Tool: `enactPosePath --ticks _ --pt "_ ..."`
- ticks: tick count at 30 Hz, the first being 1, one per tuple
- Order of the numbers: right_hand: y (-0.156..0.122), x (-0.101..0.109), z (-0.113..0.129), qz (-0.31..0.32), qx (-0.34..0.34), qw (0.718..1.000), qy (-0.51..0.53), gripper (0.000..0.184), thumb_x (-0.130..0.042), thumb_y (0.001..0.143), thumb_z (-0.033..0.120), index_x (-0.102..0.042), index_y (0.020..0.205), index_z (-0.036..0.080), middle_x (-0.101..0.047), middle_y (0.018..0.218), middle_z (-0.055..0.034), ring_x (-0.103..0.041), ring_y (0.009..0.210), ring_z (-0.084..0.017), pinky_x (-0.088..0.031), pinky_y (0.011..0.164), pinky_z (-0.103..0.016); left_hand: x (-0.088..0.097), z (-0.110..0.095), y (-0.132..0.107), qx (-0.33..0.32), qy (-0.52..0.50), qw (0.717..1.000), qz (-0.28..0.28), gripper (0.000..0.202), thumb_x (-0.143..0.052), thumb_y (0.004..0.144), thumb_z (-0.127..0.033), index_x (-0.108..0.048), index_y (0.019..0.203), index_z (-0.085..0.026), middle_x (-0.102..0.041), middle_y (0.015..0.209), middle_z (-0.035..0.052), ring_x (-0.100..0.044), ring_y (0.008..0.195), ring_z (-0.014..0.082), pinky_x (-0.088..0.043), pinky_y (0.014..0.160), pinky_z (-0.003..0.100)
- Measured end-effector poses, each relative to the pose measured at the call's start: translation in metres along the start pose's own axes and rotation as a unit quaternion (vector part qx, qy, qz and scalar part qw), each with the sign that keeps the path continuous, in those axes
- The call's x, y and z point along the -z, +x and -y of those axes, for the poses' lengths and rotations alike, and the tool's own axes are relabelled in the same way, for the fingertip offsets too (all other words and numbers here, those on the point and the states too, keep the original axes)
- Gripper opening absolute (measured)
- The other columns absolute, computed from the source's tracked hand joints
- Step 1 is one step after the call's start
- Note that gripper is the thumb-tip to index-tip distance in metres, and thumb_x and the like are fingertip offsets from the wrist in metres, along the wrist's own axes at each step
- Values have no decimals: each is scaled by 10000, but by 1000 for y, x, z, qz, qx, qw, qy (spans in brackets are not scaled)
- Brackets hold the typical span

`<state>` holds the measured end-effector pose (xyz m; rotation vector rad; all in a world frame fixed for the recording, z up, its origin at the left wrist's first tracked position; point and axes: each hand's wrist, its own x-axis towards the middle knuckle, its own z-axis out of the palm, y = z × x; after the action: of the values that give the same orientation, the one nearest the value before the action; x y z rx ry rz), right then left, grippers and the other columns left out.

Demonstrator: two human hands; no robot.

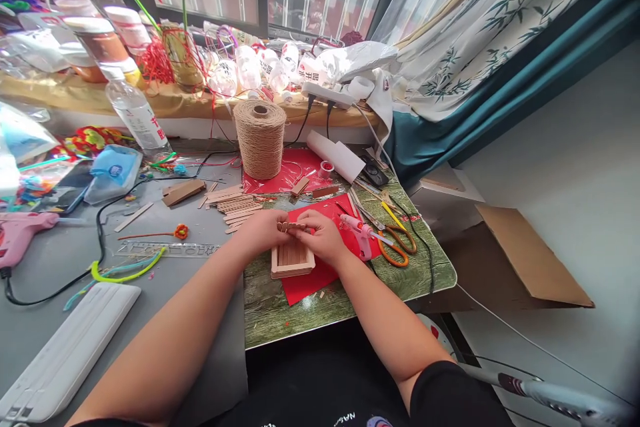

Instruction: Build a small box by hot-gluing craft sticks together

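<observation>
Hands: left hand (266, 232) and right hand (323, 235) close together, fingertips pinching a small wood piece (298, 227).
Wood box (293, 271): just below them, partly over the red sheet (306, 288).
Slip risk: loosened pinch could drop the piece into the box.
Burn risk: glue gun (361, 235) near right wrist; if hot, a sideways swing might touch it.

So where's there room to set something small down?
The green board looks nearly bare at its front-left corner, beside the red sheet, and between the scissors and the near edge. Behind the wooden tray it's crowded with sticks and a twine spool.
</observation>
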<state>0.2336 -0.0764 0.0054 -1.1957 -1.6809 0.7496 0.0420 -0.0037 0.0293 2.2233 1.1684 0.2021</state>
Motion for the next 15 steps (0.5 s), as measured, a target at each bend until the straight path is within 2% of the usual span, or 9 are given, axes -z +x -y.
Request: enactPosePath --ticks 7,13,15 --pt "-2 -1 2 -12 0 1000 4 195 -730 944 385 -814 889 218 -679 889 -52 -636 864 -195 -509 813 -336 3 2 -1 -18 -33 999 11 257 -698 743 -471 -674 817 -226 -673 757 -11 -587 717 184 -355 595 270" --pt "-2 3 5 4 7 1000 -19 202 -697 972 386 -823 928 233 -677 895 -54 -635 869 -198 -504 812 -336 23 13 -5 -53 -151 985 61 347 -723 782 -508 -762 1003 -242 -746 852 -12 -643 760 177 -442 644 256" --pt "-1 4 7 11 22 998 -51 198 -686 981 378 -821 933 241 -690 898 -59 -630 882 -209 -499 827 -350 29 17 -6 -62 -157 984 55 336 -726 799 -523 -785 959 -233 -750 819 -5 -646 752 174 -447 650 257"
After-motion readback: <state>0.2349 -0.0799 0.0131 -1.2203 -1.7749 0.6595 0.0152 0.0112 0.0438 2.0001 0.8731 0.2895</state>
